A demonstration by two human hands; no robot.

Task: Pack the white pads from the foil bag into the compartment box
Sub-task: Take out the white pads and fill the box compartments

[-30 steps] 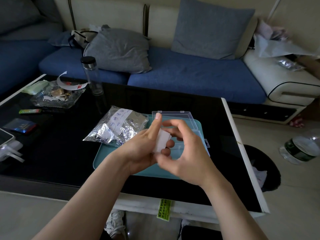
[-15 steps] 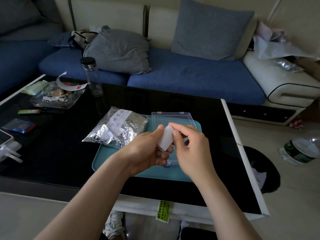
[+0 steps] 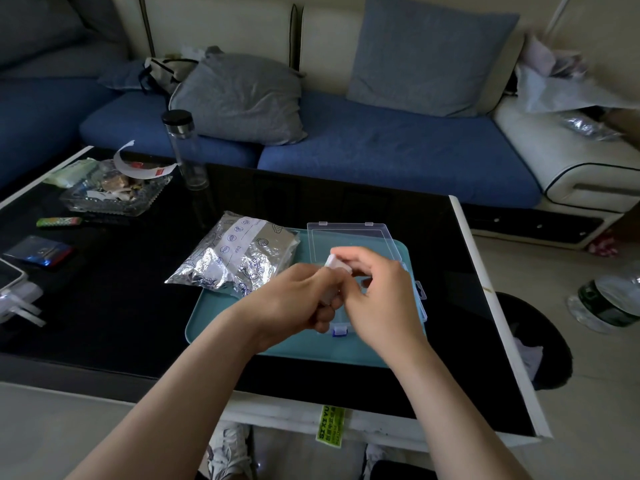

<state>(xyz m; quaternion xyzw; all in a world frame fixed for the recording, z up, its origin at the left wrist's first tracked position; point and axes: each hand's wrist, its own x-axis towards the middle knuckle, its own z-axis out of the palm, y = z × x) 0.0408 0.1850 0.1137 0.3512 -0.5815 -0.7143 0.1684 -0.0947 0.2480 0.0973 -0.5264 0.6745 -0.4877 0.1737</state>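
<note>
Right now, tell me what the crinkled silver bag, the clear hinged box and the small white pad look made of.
Crinkled silver bag: metallised foil, glossy; its sharp creases glint.
Clear hinged box: rigid transparent plastic, smooth; the teal tray shows through its lid.
Small white pad: matt, soft-looking, perhaps cotton or foam; too blurred to be sure.

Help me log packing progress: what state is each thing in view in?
compartment box: lid open, folded back
foil bag: lying crumpled, partly on the tray
white pad: held above the box by both hands
left hand: grips the white pad
right hand: pinches the pad's top edge
bottle: upright, cap on
</note>
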